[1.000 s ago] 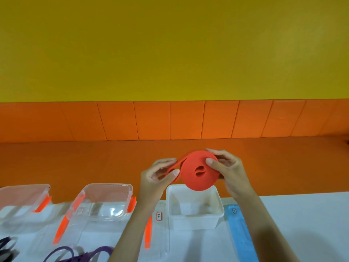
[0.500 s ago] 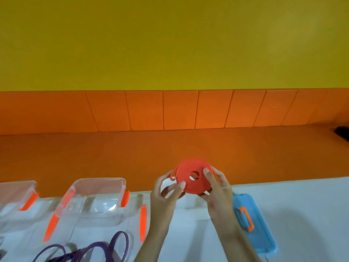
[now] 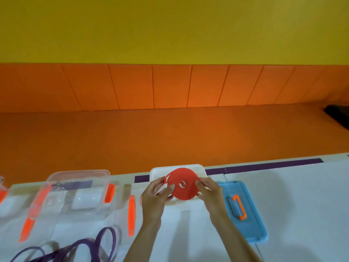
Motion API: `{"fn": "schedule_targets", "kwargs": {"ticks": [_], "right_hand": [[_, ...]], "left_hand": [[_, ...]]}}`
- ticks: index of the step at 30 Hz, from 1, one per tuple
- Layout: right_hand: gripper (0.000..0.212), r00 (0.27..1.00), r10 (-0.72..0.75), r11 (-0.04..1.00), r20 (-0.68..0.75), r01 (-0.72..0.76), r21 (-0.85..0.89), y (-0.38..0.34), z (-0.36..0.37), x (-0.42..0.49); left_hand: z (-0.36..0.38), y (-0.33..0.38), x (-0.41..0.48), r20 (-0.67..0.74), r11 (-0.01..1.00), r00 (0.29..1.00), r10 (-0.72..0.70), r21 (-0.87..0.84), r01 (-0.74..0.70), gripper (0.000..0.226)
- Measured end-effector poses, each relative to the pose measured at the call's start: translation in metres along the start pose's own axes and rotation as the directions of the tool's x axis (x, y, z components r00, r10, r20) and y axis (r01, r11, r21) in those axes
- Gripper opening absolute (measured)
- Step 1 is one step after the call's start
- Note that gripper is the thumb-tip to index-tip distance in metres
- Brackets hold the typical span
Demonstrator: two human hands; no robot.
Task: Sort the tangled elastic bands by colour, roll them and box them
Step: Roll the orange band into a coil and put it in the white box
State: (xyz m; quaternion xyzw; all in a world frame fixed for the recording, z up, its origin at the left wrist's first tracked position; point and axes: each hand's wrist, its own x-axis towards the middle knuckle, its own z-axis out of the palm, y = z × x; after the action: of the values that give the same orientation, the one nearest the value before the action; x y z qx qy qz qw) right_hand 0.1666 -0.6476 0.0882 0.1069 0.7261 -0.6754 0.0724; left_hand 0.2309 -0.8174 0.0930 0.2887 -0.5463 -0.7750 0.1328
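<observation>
**Colleague:** What do you have on your screen?

**Me:** From my desk I see first a yellow wall [image 3: 170, 29], and under it orange padded panels [image 3: 170, 86] and an orange floor [image 3: 170, 133]. Nearer to the camera is the white table [image 3: 292, 195], with a purple tape strip [image 3: 264, 166] along its far edge.

**Colleague:** And on the table?

**Me:** At the left stands a clear box [image 3: 79, 172] with orange clasps. At the right lies a blue lid [image 3: 251, 220] with an orange handle [image 3: 238, 207]. Between them, at the far edge, is the white box [image 3: 158, 170]. The purple bands [image 3: 98, 244] lie in loose loops at the near left.

**Colleague:** The hands?

**Me:** Both are holding. The left hand [image 3: 153, 199] pinches the left edge of the red roll [image 3: 182, 183] and the right hand [image 3: 209, 191] grips the right edge with curled fingers.

**Colleague:** Where is the roll exactly?

**Me:** It is a flat red disc with a small hole in the middle, held over the open white box. I cannot tell if it touches the box. A short loose end stands out at its upper left.
</observation>
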Motion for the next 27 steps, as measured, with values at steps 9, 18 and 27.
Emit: {"fn": "schedule_targets", "kwargs": {"ticks": [9, 18, 27], "right_hand": [[0.014, 0.977, 0.185, 0.902, 0.104, -0.126, -0.414, 0.031, 0.019, 0.094], [0.022, 0.828, 0.534, 0.742, 0.172, -0.361, -0.565, 0.077, 0.037, 0.146], [0.024, 0.829, 0.529, 0.716, 0.183, -0.320, -0.620, 0.112, 0.043, 0.169]], "left_hand": [[0.026, -0.043, 0.099, -0.039, 0.954, 0.978, -0.206, 0.216, 0.209, 0.037], [0.036, -0.094, 0.146, -0.163, 0.822, 0.867, -0.471, 0.275, 0.498, 0.042], [0.037, -0.134, 0.175, -0.205, 0.802, 0.831, -0.517, 0.226, 0.554, 0.041]]}}
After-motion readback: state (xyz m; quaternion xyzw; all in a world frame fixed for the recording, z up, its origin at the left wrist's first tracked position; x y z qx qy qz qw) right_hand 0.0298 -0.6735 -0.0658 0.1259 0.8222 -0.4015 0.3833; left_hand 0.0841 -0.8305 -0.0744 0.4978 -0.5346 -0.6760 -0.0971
